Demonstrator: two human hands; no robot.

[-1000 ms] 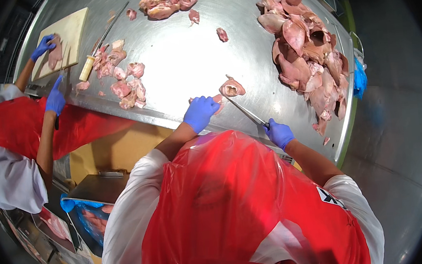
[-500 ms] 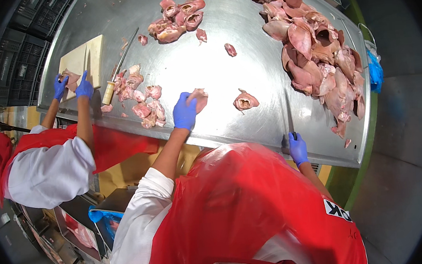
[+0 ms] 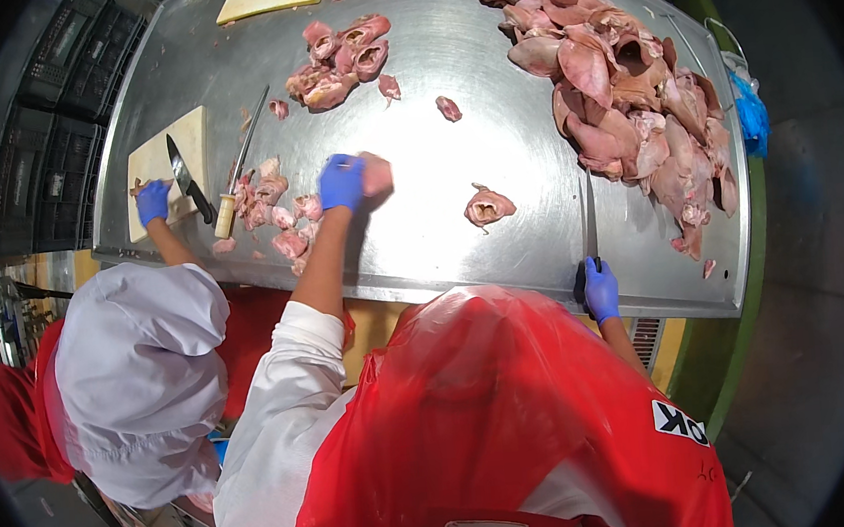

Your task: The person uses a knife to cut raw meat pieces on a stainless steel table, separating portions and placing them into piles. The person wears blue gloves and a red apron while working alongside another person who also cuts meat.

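White patch with black lettering on red apron. Left hand pinches pink meat piece over counter, beside meat scraps. Right hand closed round handle of knife, at near edge. Counter's steel stretches between hands.

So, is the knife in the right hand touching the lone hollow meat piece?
Apart. The head view shows a strip of metal table between the knife and the hollow meat piece.
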